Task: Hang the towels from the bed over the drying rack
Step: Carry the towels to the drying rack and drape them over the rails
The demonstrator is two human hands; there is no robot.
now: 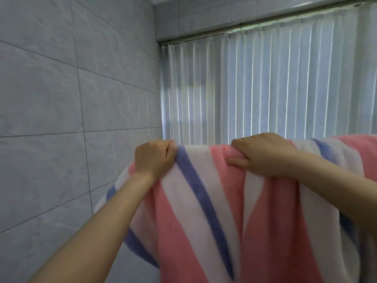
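Fingers of the left hand [156, 158] and right hand [263, 155] clench the top edge of the striped towel [204, 211], lifted before the curtain [265, 84]; hanging seems unfinished, no rack visible.

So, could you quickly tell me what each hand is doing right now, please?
Left hand: closed, gripping the top edge of the striped towel.
Right hand: closed, gripping the same towel's top edge.
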